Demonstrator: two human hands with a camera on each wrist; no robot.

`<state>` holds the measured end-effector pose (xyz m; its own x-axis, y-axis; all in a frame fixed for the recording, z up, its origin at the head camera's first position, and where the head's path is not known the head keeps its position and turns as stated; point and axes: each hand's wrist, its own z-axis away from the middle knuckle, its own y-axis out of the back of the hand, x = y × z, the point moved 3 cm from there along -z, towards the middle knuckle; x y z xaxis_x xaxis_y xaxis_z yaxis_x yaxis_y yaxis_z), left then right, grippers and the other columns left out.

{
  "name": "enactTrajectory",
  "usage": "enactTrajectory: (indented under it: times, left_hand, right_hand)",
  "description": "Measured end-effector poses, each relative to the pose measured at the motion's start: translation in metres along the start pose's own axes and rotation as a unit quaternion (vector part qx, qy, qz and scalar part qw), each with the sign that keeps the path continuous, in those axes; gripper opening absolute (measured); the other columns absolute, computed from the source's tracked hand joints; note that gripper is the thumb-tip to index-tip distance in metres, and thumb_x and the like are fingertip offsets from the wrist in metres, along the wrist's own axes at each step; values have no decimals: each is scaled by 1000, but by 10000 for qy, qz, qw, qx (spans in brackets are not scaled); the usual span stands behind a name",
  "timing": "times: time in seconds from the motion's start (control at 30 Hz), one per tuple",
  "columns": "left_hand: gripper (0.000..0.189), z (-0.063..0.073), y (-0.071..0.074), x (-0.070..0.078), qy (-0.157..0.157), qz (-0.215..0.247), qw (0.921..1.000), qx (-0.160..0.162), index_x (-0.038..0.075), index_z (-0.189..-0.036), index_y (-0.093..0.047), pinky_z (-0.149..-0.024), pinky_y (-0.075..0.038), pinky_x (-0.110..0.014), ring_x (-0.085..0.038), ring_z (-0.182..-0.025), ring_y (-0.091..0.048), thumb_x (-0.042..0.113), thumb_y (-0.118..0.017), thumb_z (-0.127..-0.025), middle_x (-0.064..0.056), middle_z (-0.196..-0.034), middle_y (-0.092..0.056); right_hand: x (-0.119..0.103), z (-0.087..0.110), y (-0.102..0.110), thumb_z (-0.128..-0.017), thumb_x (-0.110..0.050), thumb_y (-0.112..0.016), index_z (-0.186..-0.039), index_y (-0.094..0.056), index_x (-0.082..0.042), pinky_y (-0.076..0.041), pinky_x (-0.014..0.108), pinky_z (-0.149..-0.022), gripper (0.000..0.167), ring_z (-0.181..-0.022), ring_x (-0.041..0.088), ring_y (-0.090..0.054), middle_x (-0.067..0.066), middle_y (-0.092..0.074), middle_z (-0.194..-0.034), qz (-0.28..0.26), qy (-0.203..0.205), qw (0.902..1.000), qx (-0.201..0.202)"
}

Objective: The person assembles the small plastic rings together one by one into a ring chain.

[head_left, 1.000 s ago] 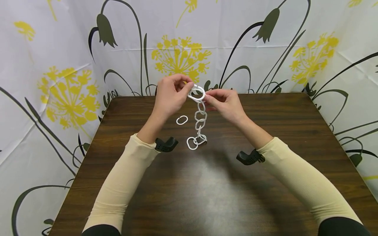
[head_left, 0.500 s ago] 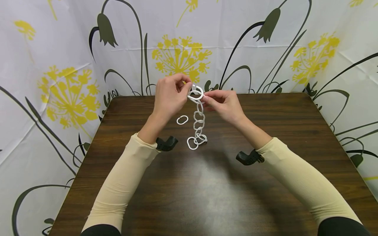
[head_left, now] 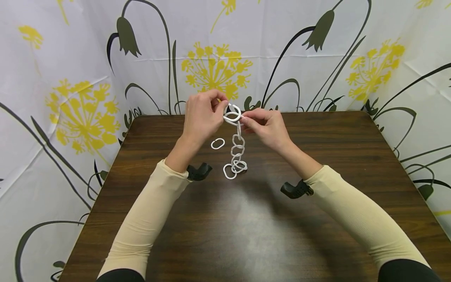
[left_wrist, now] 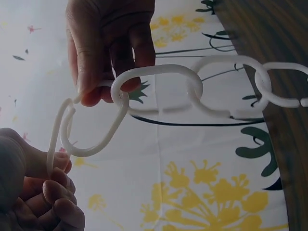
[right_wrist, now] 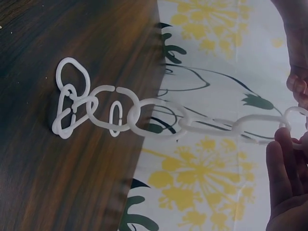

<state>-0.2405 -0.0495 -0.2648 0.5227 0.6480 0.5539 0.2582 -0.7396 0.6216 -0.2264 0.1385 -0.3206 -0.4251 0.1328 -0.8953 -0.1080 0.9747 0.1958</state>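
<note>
My left hand (head_left: 205, 117) pinches a white plastic oval link (left_wrist: 54, 130) between thumb and fingers. My right hand (head_left: 266, 126) pinches the top link of a white plastic chain (left_wrist: 159, 70). In the left wrist view, the held link's end meets the top link at its small gap, beside the right fingertips. The chain hangs between the hands, and its lowest links (head_left: 230, 178) rest bunched on the table. Split openings show in several links.
One loose white link (head_left: 223, 141) lies on the dark wooden table (head_left: 169, 243), left of the chain. Behind the table hangs a white curtain (head_left: 275, 23) with yellow and grey-green flowers. Each wrist wears a black camera mount (head_left: 199, 171).
My right hand has shifted slightly left and down, closer to my left hand. The held links overlap more, and the hanging chain sits a little lower. The loose link stays put.
</note>
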Motion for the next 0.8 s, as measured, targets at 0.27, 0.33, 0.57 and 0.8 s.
enactTrajectory:
  times: [0.27,0.33,0.57,0.8]
  left_hand:
    - [11,1,-4,-2,-270,-111,9995,73,2,-96,-80,-62,-38,-36,-28,-62,-59,7,-71,-97,-12,-67,-65]
    - [11,2,-4,-2,-251,-66,9997,16,2,-96,-80,-62,-38,-35,-27,-62,-58,7,-71,-97,-11,-67,-65]
    - [10,3,-1,4,-70,129,9980,-612,4,-97,-81,-66,-41,-30,-24,-68,-61,11,-73,-98,-11,-74,-71]
    - [8,3,-1,2,-120,113,9956,-924,5,-97,-81,-64,-40,-29,-22,-65,-59,10,-76,-97,-9,-70,-67]
  right_hand:
    - [5,2,-1,-98,7,-73,-107,-77,16,-66,25,-76,13,-77,-2,-74,29,-75,-97,116,77,9999,-6]
    - [6,2,-1,-98,8,-72,-107,-76,16,-66,23,-76,14,-77,-3,-74,29,-75,-98,119,52,9999,-32]
    - [6,-1,4,-99,6,-72,-108,-76,16,-67,28,-77,14,-77,-2,-74,30,-77,-98,112,-10,9999,24]
    - [8,0,7,-99,5,-72,-108,-77,15,-67,26,-78,14,-78,-2,-74,27,-77,-97,153,-135,9998,-63]
